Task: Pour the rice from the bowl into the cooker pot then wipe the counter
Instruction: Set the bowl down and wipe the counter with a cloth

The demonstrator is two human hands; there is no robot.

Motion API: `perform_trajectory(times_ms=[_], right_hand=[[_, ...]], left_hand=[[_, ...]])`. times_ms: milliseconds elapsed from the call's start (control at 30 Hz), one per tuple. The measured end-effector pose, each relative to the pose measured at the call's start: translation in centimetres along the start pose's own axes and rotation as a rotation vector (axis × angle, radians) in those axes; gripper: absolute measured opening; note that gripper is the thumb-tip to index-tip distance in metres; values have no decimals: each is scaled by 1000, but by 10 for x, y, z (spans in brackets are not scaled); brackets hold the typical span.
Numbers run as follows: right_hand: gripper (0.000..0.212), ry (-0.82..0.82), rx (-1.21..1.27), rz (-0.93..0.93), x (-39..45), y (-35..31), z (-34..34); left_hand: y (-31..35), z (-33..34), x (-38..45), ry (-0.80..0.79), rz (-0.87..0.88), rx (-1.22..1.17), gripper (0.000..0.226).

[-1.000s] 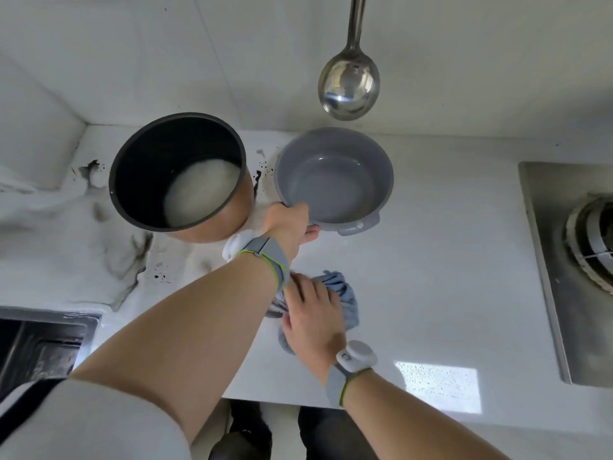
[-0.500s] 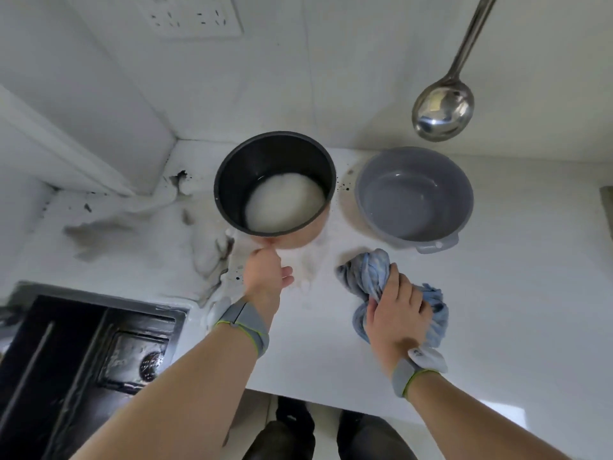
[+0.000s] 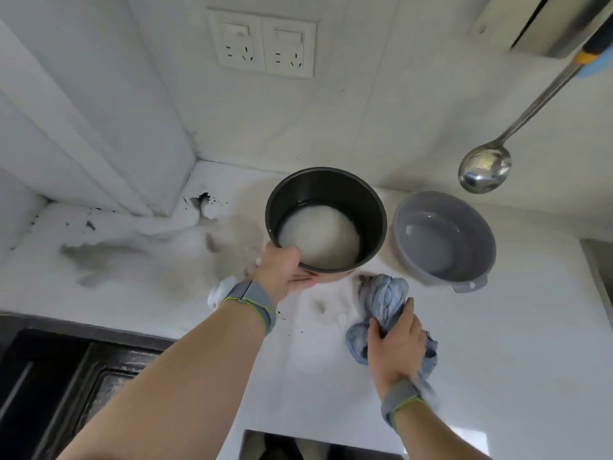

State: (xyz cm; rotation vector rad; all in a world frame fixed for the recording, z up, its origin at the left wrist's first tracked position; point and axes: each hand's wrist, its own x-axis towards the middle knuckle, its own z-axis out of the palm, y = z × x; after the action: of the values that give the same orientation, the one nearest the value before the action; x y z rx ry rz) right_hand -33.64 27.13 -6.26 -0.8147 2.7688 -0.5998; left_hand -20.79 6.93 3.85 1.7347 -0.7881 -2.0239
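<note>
The black cooker pot (image 3: 331, 190) stands on the white counter (image 3: 497, 343) with white rice (image 3: 318, 235) in water inside. My left hand (image 3: 282, 273) grips its near rim, thumb over the edge and fingers under the wall. To the right of the pot sits the grey bowl (image 3: 444, 237), with no rice in it. My right hand (image 3: 394, 346) clutches a bunched blue cloth (image 3: 384, 300) that lies on the counter just in front of the pot and bowl.
A steel ladle (image 3: 484, 169) hangs from the wall above the bowl. A dark sink (image 3: 66, 386) lies at the lower left. The counter's left part is stained and chipped, with a boxed wall corner (image 3: 126, 154) behind it. Wall sockets (image 3: 265, 44) sit above the pot.
My left hand let go of the grey bowl, moved left and took hold of the pot's near rim. My right hand slid the cloth up towards the pot. The view swung left.
</note>
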Motion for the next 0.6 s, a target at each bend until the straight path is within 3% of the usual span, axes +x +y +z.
perform_trajectory(times_ms=[267,400,600], right_hand=[[82,17,-91,-89,19,-25,11],[74,11,-22,-21,50,-42,17],[75,135,25,110,93,-32,21]], left_hand=[[0,-27,8,47,-3,-83,51],[5,-42,-1,99,-11,-82,53],[24,-49,-14,112,-7,-79,50]])
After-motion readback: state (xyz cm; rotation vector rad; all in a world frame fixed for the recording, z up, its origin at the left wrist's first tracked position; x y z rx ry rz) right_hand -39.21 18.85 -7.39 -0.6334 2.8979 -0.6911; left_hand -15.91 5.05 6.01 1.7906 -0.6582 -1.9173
